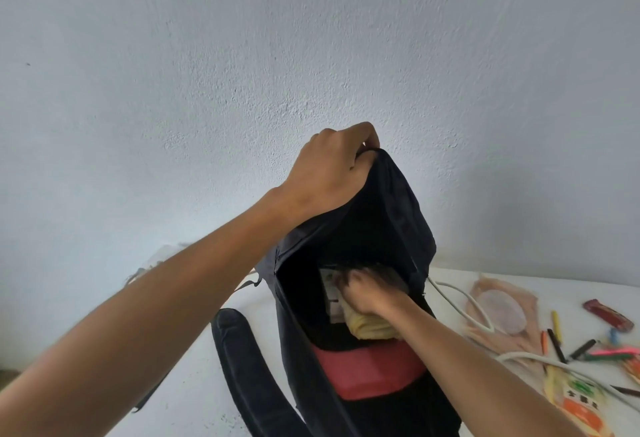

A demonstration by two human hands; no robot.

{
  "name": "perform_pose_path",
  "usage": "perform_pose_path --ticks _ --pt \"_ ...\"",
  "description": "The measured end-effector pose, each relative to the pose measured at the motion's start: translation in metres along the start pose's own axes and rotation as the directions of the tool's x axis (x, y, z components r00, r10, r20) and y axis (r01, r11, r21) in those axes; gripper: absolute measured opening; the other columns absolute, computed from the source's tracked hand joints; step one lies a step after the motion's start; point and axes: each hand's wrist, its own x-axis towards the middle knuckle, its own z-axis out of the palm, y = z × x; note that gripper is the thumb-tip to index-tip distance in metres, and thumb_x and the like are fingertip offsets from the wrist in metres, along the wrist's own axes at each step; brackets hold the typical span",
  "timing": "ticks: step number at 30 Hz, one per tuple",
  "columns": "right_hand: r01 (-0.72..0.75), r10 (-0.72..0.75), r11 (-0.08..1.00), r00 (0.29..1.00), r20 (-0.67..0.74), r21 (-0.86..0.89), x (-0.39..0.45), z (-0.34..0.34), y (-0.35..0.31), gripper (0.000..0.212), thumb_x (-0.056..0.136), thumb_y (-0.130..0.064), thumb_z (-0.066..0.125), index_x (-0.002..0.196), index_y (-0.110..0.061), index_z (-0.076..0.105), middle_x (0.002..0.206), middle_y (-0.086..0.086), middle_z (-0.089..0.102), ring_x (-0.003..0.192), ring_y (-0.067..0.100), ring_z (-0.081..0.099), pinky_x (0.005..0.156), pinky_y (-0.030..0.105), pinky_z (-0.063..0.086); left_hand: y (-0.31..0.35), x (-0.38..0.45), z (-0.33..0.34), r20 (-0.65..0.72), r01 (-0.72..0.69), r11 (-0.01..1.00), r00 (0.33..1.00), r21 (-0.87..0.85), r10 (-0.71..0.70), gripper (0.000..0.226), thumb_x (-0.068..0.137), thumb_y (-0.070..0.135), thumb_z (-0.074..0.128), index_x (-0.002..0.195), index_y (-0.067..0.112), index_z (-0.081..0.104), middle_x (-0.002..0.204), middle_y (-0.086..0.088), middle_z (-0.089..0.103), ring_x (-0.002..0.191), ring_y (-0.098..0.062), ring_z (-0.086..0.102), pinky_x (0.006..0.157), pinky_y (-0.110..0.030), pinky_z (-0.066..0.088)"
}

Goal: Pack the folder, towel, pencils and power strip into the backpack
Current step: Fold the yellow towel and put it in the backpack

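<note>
Your left hand (329, 173) gripped the backpack (391, 215) top, right hand (363, 293) curled on the yellow towel (370, 324) inside. Pencils (568, 346) and white cable (464, 301) cluttered the worktop (194, 384)'s right edge.

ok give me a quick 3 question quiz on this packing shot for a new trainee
1. True or false: the left hand grips the top edge of the backpack, holding it open.
2. Which thing is the right hand pushing down inside the backpack?
A. the yellow towel
B. a pencil
C. the red wrapper
3. Fill in: the pencils lie on the white ____, to the right of the backpack.

Key
1. True
2. A
3. table; the white cable lies there too, running from the backpack's opening.
</note>
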Motion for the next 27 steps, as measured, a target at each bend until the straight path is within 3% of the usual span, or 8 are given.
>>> perform_pose_path --ticks 3,8,11,14,18,21,24,27 --pt "0.002 -0.002 1.000 1.000 -0.002 0.031 0.006 -0.008 -0.003 0.041 0.097 -0.044 0.036 0.118 -0.018 0.060 0.123 0.010 0.062 0.111 0.031 0.058 0.085 0.036 0.044 -0.003 0.002 0.001 0.010 -0.008 1.000 1.000 0.009 0.008 0.010 0.092 0.014 0.053 0.095 0.011 0.062 0.071 -0.012 0.068 0.059 -0.026 0.058 0.063 -0.041 0.052" --pt "0.169 -0.270 0.931 0.914 -0.303 -0.323 -0.012 -0.004 -0.017 0.033 0.098 -0.034 0.042 0.123 -0.015 0.052 0.105 0.009 0.068 0.095 0.029 0.066 0.073 0.037 0.050 -0.013 0.009 0.003 0.019 0.024 1.000 1.000 -0.016 -0.023 0.010 0.091 0.014 0.053 0.094 0.011 0.062 0.070 -0.012 0.067 0.062 -0.026 0.061 0.065 -0.043 0.053" --pt "0.147 -0.172 0.954 0.982 -0.076 -0.263 -0.026 -0.002 -0.013 0.082 0.074 -0.077 0.050 0.129 -0.017 0.048 0.131 0.012 0.053 0.124 0.033 0.048 0.098 0.044 0.039 -0.017 0.011 0.005 0.025 0.039 0.999 0.999 -0.032 -0.038 0.010 0.091 0.015 0.054 0.094 0.012 0.063 0.072 -0.013 0.068 0.065 -0.027 0.063 0.067 -0.044 0.053" --pt "0.221 -0.187 0.902 0.974 0.126 -0.371 -0.036 0.005 -0.005 0.115 0.062 -0.063 0.075 0.150 -0.026 0.009 0.155 0.015 0.014 0.142 0.042 0.013 0.113 0.060 0.013 -0.019 0.012 0.005 0.029 0.048 0.998 0.998 -0.038 -0.047 0.010 0.091 0.015 0.054 0.094 0.011 0.063 0.072 -0.014 0.067 0.067 -0.028 0.063 0.069 -0.044 0.053" --pt "0.288 -0.292 0.931 0.956 0.016 -0.223 -0.037 -0.010 0.010 0.070 0.076 -0.022 0.066 0.138 -0.023 0.034 0.135 0.006 0.049 0.124 0.031 0.048 0.101 0.042 0.041 -0.019 0.012 0.005 0.038 0.057 0.997 0.998 -0.052 -0.055 0.009 0.091 0.015 0.055 0.094 0.011 0.063 0.072 -0.012 0.068 0.067 -0.027 0.062 0.070 -0.044 0.054" --pt "0.213 -0.208 0.976 0.974 -0.089 0.053 -0.035 -0.025 0.014 0.029 0.085 -0.020 0.053 0.113 -0.019 0.057 0.106 0.007 0.064 0.098 0.028 0.061 0.079 0.037 0.052 -0.019 0.013 0.005 0.047 0.067 0.996 0.997 -0.063 -0.064 0.010 0.091 0.016 0.055 0.094 0.012 0.063 0.074 -0.011 0.069 0.070 -0.026 0.064 0.072 -0.045 0.054" --pt "0.108 -0.019 0.951 0.956 -0.293 0.291 -0.025 -0.025 0.016 0.019 0.085 -0.017 0.051 0.102 -0.018 0.061 0.090 0.007 0.066 0.088 0.028 0.064 0.070 0.034 0.052 -0.019 0.013 0.005 0.053 0.073 0.996 0.996 -0.060 -0.070 0.011 0.090 0.017 0.055 0.095 0.013 0.064 0.075 -0.009 0.069 0.073 -0.025 0.065 0.073 -0.044 0.054" --pt "0.136 -0.067 0.987 0.837 -0.543 0.086 -0.022 -0.018 0.010 0.024 0.078 -0.005 0.053 0.097 -0.012 0.065 0.087 0.007 0.067 0.079 0.030 0.065 0.062 0.033 0.050 -0.017 0.014 0.002 0.051 0.077 0.995 0.996 -0.065 -0.074 0.011 0.091 0.016 0.055 0.095 0.012 0.064 0.077 -0.008 0.070 0.075 -0.025 0.065 0.073 -0.043 0.053"
